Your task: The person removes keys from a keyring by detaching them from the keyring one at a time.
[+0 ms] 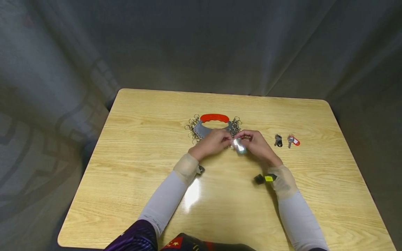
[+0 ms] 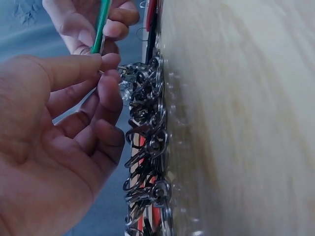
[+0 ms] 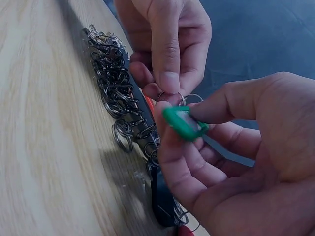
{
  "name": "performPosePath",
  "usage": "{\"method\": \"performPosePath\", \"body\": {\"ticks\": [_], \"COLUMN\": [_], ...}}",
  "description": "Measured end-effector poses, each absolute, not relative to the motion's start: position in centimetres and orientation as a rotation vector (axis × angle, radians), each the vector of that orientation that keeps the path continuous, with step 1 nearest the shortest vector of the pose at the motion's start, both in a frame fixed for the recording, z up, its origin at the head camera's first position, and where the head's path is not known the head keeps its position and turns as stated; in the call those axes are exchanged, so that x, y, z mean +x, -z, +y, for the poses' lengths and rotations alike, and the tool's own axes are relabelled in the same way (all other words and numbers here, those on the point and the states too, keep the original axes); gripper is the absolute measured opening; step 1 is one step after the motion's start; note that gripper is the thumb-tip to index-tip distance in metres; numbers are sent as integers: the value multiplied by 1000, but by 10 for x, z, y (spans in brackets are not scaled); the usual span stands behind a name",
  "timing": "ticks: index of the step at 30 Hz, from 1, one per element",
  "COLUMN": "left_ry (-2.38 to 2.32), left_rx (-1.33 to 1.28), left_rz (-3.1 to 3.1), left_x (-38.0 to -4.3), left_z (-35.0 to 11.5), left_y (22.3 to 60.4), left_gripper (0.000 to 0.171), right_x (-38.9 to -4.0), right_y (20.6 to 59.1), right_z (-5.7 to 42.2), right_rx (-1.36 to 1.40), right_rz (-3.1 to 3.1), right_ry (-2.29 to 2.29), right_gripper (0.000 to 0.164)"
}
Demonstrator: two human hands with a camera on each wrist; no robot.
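Right hand (image 3: 256, 162), nearest the lens, pinches a green key tag (image 3: 182, 125) beside the red-handled metal holder (image 1: 201, 130), while the left hand (image 3: 172, 39) pinches a thin ring (image 3: 182, 100); whether the two are linked is hard to tell. Steady fingertips should serve best, with crowded rings (image 3: 110, 73) close by. A black-tagged key (image 1: 278, 140) and red-tagged key (image 1: 292, 140) lie rightward.

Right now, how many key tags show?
3: a green tag in the right hand, a black tag and a red tag on the table to its right; others may be hidden.
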State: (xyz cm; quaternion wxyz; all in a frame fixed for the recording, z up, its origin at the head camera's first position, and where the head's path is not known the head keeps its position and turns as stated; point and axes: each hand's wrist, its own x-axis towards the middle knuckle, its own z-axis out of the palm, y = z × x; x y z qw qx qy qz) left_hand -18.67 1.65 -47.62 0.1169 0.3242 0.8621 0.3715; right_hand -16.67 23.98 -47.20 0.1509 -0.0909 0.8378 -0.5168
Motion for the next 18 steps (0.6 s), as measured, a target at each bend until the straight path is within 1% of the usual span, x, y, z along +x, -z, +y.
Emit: {"method": "performPosePath", "body": {"ticks": [6, 18], "left_ry": [-1102, -1125], "left_rx": [953, 985], "left_rz": [2524, 2481], "left_x": [-189, -191], "left_z": [15, 11], "left_y": [477, 475], "left_gripper": [13, 15], "right_x": [-167, -167], "right_y": [472, 471], "right_z": [239, 237], "right_rx": [-204, -154], "right_rz": [2397, 2329], "right_ry": [1510, 1605], "right_gripper": [16, 19]}}
